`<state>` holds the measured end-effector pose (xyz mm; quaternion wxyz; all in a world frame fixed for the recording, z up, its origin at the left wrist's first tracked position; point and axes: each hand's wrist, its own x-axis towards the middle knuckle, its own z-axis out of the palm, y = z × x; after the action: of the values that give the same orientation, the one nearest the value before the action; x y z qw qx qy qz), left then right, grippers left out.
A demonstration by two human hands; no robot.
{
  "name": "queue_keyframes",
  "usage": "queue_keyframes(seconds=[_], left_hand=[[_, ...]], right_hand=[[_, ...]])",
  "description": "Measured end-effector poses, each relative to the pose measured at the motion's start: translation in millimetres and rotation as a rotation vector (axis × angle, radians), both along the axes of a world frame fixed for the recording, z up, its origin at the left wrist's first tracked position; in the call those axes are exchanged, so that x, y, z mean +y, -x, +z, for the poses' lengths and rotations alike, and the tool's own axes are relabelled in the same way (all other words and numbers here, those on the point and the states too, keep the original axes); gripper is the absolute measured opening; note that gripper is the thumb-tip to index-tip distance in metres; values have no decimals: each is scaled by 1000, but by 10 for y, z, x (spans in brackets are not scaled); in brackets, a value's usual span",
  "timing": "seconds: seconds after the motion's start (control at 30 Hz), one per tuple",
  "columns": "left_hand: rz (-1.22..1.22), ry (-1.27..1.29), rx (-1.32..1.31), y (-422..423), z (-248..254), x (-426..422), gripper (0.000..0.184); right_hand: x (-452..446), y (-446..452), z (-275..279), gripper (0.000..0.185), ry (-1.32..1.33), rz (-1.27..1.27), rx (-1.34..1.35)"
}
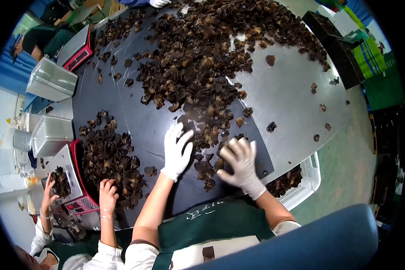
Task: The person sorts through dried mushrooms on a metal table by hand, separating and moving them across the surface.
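My left hand (177, 150), in a white glove, rests at the left edge of a narrow strip of dark brown wood ear mushrooms (207, 139), its fingers spread. On the strip's right side, my right hand (240, 166), gloved in white and slightly blurred, has its fingers apart over a few pieces. Neither hand grips anything that I can see. Several loose wood ears lie between the two palms on the dark table mat (148, 135). The strip runs up into a large heap (193, 58) of the same mushrooms.
To my left, a co-worker's bare hands (107, 195) are by a second mushroom pile (105, 157) and a red-framed scale (78, 204). Clear plastic baskets (53, 135) stand beyond. A white crate (312, 173) with mushrooms sits below the table's right edge. Dark trays (342, 54) stand far right.
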<state>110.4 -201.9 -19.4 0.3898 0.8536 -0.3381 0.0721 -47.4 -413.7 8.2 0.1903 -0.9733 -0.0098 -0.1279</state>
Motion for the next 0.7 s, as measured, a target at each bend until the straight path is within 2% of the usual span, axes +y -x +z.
queue_keyframes(seconds=[0.07,0.13,0.17,0.2,0.27,0.33,0.37,0.4,0.5,0.53,0.6,0.67,0.7], left_hand=[[57,-171,-22,6,49,-116,45],[-117,-208,-36,48,-21,-121,45],[-184,-202,-24,118,-25,-89,40],[-238,-131,-38,178,-28,-38,30],[-354,-139,-20,324,86,156,23],[-354,-152,-46,543,136,395,21],[-344,-125,-59,624,164,516,21],[-332,-98,-72,703,197,624,22],[-105,-29,-22,965,55,870,27],[-39,-9,-13,992,-25,900,34],[89,-111,52,993,0,780,45],[64,-184,93,945,47,583,62],[16,-250,78,928,66,485,64]], right_hand=[[-143,-94,73,82,2,-235,98],[-199,-118,-115,85,-45,-226,101],[-178,-55,-161,83,-107,-134,86],[-75,19,-155,79,-66,-49,75],[127,191,-86,72,17,160,91],[271,398,-182,63,-91,415,90],[336,503,-218,53,-75,482,92],[353,555,-265,46,-38,519,-16],[195,388,33,36,-235,395,-218],[76,274,-5,39,-322,351,-243],[-63,188,98,57,-84,7,-143],[-101,66,-59,70,71,-161,-36],[-46,79,-82,76,28,-106,41]])
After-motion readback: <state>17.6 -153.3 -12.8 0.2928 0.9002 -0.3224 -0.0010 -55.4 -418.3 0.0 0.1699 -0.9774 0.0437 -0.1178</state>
